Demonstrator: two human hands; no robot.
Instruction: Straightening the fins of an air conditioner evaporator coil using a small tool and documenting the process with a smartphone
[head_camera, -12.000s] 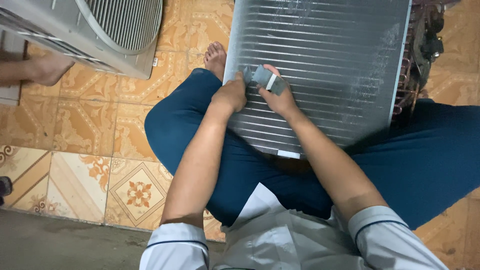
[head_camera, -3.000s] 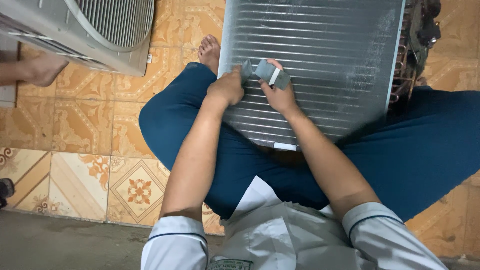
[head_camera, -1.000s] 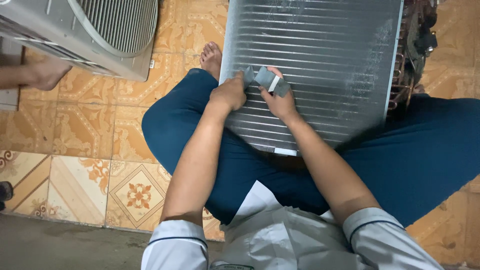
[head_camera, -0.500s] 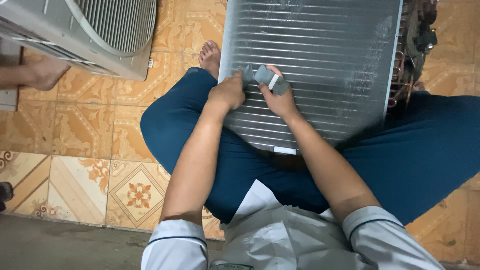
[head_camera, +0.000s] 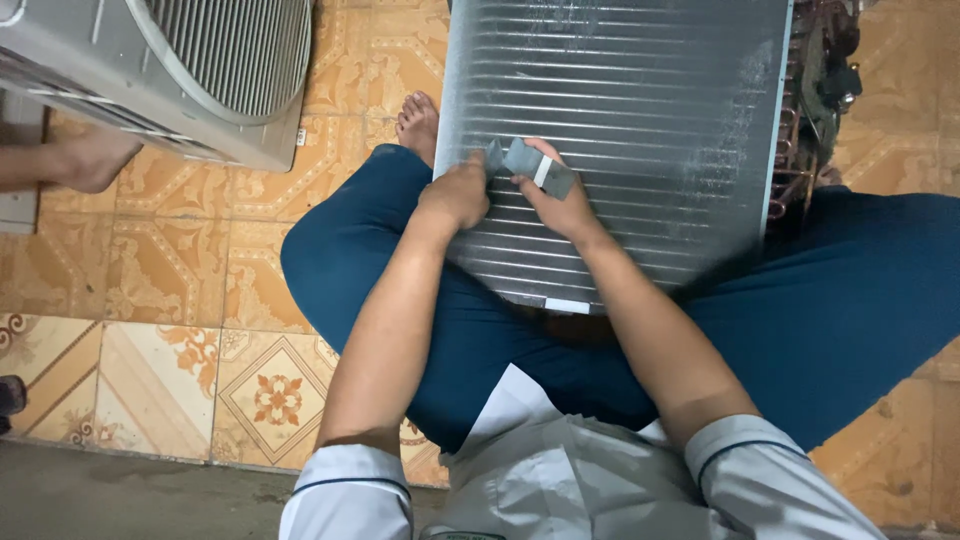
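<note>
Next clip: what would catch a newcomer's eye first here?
The big silvery finned coil panel lying across the seated person's lap at top centre, with the left hand and right hand together on a small grey comb-like tool pressed to its fins. At upper left, a grey fan housing with a round grille stands on the orange patterned floor tiles.

free: upper fin coil (head_camera: 620, 90) | blocked: copper tubing (head_camera: 810, 110) right, probably

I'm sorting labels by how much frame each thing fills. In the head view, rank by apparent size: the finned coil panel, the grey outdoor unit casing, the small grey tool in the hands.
1. finned coil panel, largest.
2. grey outdoor unit casing, partly cropped, so its full size is unsure.
3. small grey tool, held between left hand and right hand, smallest.
</note>
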